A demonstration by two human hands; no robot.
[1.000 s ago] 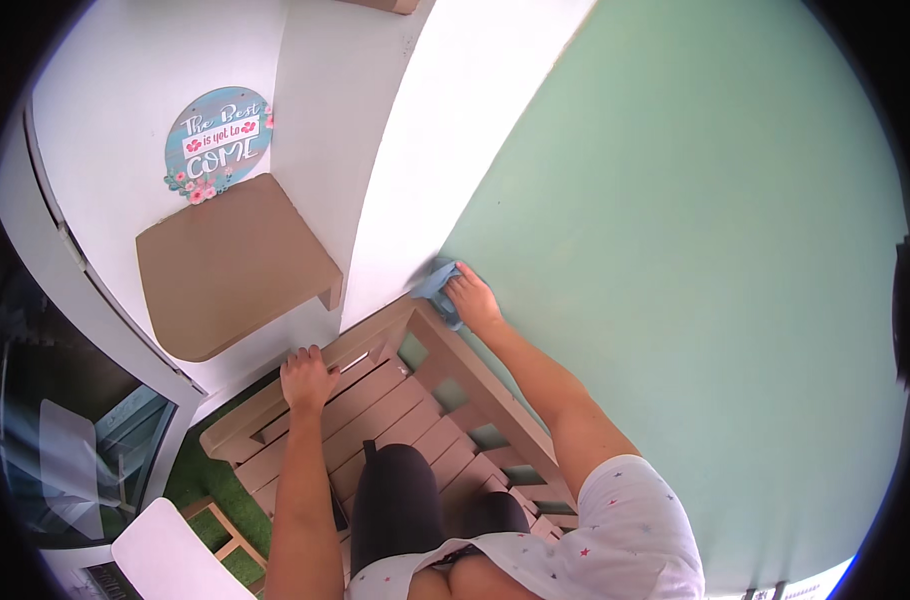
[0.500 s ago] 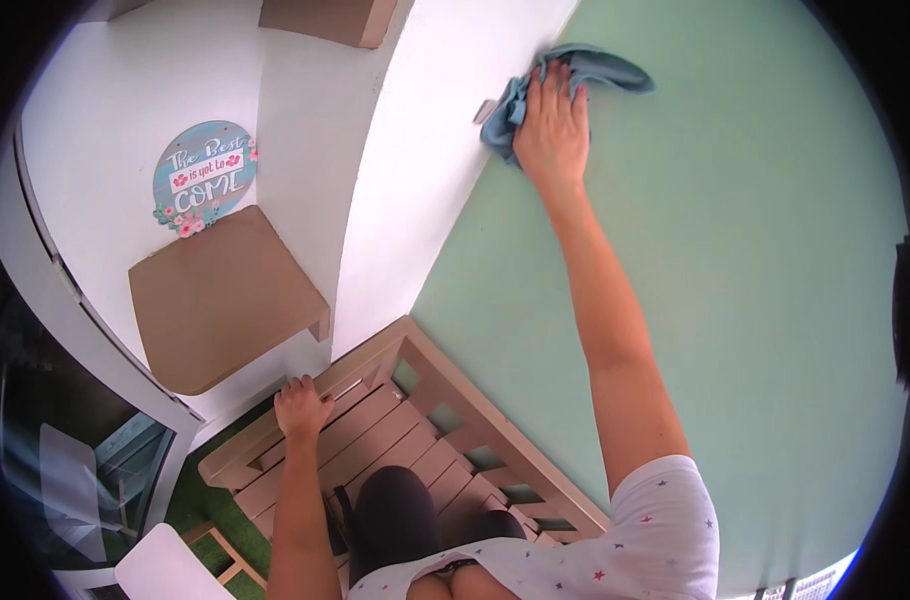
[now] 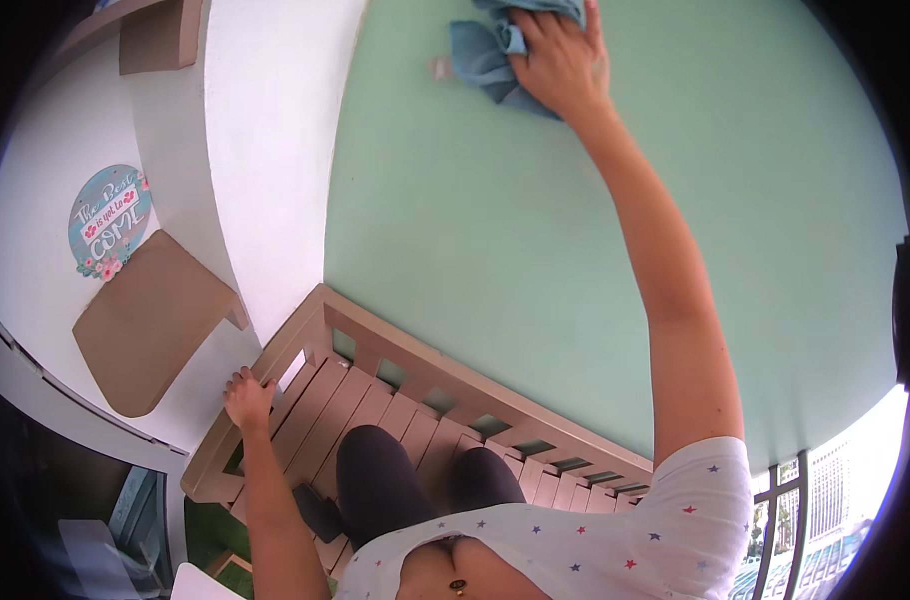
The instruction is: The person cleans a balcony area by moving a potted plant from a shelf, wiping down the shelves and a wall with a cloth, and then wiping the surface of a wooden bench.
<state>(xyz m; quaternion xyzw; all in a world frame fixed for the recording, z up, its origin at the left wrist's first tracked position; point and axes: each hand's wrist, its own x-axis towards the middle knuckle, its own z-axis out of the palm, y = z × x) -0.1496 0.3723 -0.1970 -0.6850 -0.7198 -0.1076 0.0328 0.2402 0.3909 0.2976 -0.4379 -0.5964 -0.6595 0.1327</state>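
My right hand (image 3: 567, 65) presses a crumpled blue cloth (image 3: 483, 62) against the green wall (image 3: 495, 210) near the top of the view. Its fingers lie over the cloth, and one finger sticks out beside it. Part of the cloth is cut off by the upper edge. Lower left, my left hand (image 3: 248, 402) rests over the armrest (image 3: 215, 450) of a brown slatted bench (image 3: 360, 410), its fingers bent over the rail. My knees, in dark leggings, are on the bench seat.
A brown wall shelf (image 3: 155, 320) juts out left of the bench, below a round decorative sign (image 3: 110, 222). Another brown shelf (image 3: 160, 40) is higher up. A small pale mark or fixture (image 3: 440, 68) shows beside the cloth. Dark railings (image 3: 803, 520) stand at lower right.
My right hand has moved the cloth rightward along the green wall, away from the white corner. The whole view has shifted, bringing railings into sight; my left hand stays on the armrest.
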